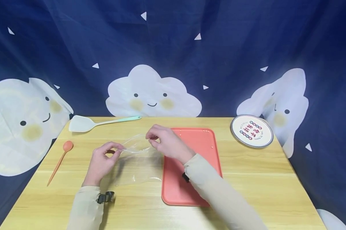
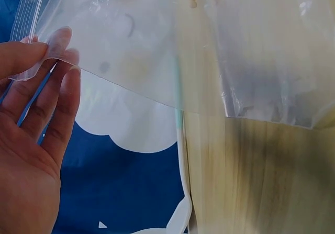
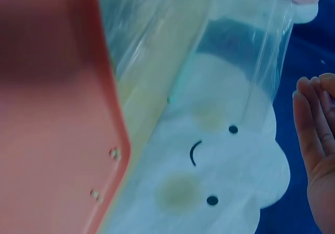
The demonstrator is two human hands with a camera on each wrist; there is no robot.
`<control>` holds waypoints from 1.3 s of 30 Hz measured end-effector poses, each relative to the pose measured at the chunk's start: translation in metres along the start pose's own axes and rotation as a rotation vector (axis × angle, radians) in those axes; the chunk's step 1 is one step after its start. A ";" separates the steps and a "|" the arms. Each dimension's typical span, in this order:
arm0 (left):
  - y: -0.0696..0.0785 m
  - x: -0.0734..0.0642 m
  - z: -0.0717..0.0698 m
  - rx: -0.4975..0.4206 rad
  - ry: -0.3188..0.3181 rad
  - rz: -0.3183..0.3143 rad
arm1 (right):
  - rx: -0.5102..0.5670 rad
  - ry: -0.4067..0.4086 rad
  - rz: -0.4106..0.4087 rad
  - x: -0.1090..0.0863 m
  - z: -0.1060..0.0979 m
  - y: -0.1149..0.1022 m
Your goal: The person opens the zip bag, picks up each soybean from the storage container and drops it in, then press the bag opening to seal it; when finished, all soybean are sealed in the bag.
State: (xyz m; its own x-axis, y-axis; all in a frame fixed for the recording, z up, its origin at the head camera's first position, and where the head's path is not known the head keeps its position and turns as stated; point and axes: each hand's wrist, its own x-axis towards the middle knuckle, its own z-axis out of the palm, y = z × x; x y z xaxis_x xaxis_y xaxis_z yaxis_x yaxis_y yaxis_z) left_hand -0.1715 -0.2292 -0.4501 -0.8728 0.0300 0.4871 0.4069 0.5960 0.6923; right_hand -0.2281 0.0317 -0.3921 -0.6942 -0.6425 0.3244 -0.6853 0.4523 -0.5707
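Observation:
A clear zip-lock bag (image 1: 139,167) is held up over the table, its zip strip at the far edge. My left hand (image 1: 102,161) pinches its left top corner between thumb and fingertips; in the left wrist view the other fingers of the left hand (image 2: 39,119) extend behind the film. My right hand (image 1: 170,143) overlaps the bag's right top corner in the head view. In the right wrist view, the right hand (image 3: 316,134) stands beside the bag (image 3: 256,61), thumb close to its fingertips; I cannot tell whether something small is between them.
A red tray (image 1: 190,179) lies under my right forearm, with several small pale beads (image 3: 114,153) near its edges. A white spatula (image 1: 82,124) with a mint handle lies at the back left, an orange spoon (image 1: 67,146) nearer. At back right sits a printed plate (image 1: 251,131).

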 end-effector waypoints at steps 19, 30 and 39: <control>-0.002 -0.001 -0.001 -0.010 -0.002 -0.019 | -0.087 -0.047 0.006 0.005 0.019 -0.002; -0.004 -0.004 -0.001 -0.014 0.015 -0.015 | -0.008 0.001 0.112 -0.031 -0.013 0.015; -0.007 -0.005 -0.002 -0.008 0.020 -0.005 | -0.005 0.026 0.240 -0.067 -0.044 0.039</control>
State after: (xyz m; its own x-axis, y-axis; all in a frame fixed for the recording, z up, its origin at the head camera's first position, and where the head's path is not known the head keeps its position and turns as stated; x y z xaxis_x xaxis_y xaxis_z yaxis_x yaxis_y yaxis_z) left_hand -0.1697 -0.2351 -0.4564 -0.8695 0.0109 0.4938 0.4043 0.5900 0.6989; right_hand -0.2178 0.1202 -0.4028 -0.8427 -0.5002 0.1992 -0.5010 0.5930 -0.6303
